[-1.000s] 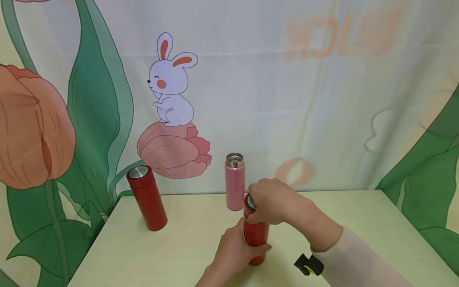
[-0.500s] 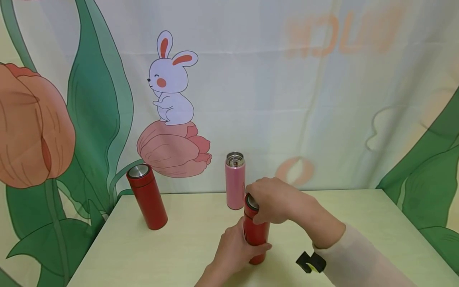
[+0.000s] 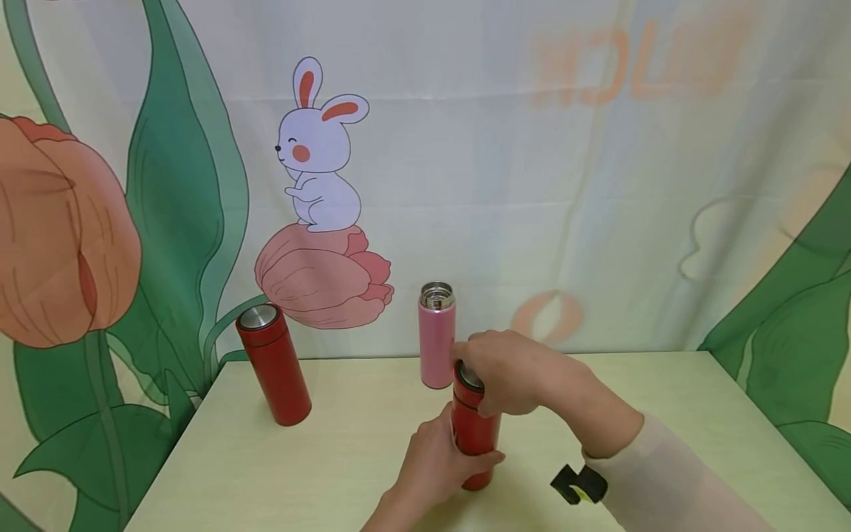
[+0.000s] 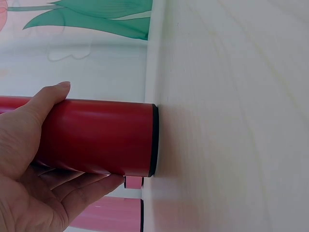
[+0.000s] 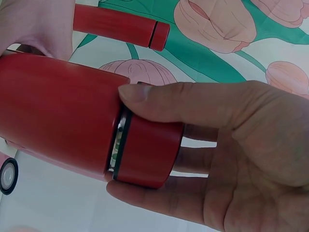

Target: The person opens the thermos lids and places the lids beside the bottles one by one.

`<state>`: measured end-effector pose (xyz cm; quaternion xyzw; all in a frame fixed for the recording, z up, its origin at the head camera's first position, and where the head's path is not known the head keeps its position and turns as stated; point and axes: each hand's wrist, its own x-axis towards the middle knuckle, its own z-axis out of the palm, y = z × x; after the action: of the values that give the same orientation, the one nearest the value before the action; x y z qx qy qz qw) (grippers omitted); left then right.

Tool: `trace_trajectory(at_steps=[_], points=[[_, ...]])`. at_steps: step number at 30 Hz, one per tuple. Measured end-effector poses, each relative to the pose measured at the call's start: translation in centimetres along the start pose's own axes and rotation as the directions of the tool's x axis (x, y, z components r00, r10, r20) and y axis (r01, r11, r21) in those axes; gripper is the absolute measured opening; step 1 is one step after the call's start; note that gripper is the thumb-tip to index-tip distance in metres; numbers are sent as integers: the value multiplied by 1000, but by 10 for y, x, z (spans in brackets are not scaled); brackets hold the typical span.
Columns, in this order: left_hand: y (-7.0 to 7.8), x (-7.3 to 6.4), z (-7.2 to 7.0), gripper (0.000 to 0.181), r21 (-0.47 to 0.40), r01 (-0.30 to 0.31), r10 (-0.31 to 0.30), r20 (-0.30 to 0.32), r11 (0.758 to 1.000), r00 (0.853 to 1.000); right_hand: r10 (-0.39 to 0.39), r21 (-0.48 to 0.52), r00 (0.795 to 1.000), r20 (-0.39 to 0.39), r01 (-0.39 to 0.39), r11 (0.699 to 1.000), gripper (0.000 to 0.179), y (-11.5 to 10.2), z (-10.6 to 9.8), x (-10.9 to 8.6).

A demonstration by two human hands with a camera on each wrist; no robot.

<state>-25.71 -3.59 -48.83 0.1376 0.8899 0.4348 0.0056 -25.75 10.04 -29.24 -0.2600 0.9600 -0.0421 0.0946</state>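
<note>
Red cylindrical flask (image 3: pixel 475 432): left hand (image 3: pixel 435 458) grips it low, right hand (image 3: pixel 510 373) pinches its red, silver-topped lid (image 5: pixel 149 152) (silvery band (image 5: pixel 116 149) showing beneath).

Flask (image 3: pixel 274 366) left; behind thermos (image 3: pixel 474 434): bottle (image 3: pixel 436 343), lid (image 4: pixel 133 182) (perhaps).

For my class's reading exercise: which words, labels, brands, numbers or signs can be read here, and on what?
No text can be read.
Backdrop: faint orange letter-like marks, upper right in the head view, too blurred to read.
Held red flask, other red flask, pink flask: no legible text.
</note>
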Motion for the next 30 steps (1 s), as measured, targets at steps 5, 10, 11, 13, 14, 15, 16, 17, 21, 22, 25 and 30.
trace_trajectory(at_steps=[5,10,11,13,14,15,16,17,21,22,25,30], points=[[0,0,1,69,0,1,-1,-5,1000,1000,-6,-1,1000,1,6,1000,42,0,0,-2],[0,1,1,68,-6,9,-9,-5,1000,1000,4,15,1000,9,-4,1000,44,0,0,-2],[0,1,1,68,-6,10,-10,-5,1000,1000,5,18,1000,10,-6,1000,45,0,-1,-2],[0,1,1,68,-6,10,-10,-6,1000,1000,6,20,1000,11,-6,1000,45,0,-1,-2],[0,1,1,68,-4,10,-10,-6,1000,1000,6,20,1000,11,-7,1000,45,0,-1,-2],[0,1,1,69,-3,11,-11,-6,1000,1000,6,19,1000,10,-6,1000,45,0,-1,-2],[0,1,1,69,-4,11,-11,-5,1000,1000,4,18,1000,9,-4,1000,45,0,-1,-2],[0,1,1,69,-5,11,-11,-5,1000,1000,2,16,1000,8,-2,1000,46,0,-1,-1],[-1,2,1,69,-11,15,-15,-3,1000,1000,-7,15,1000,7,7,1000,47,0,-1,-2],[-1,2,1,69,-13,14,-14,-3,1000,1000,-11,15,1000,7,10,1000,47,0,-1,-2],[-1,2,1,68,-12,11,-11,-6,1000,1000,-26,27,1000,5,26,999,49,1,0,-3],[-2,1,0,67,-4,0,-1,-12,1000,1000,-67,57,998,-14,68,996,52,4,1,-5]])
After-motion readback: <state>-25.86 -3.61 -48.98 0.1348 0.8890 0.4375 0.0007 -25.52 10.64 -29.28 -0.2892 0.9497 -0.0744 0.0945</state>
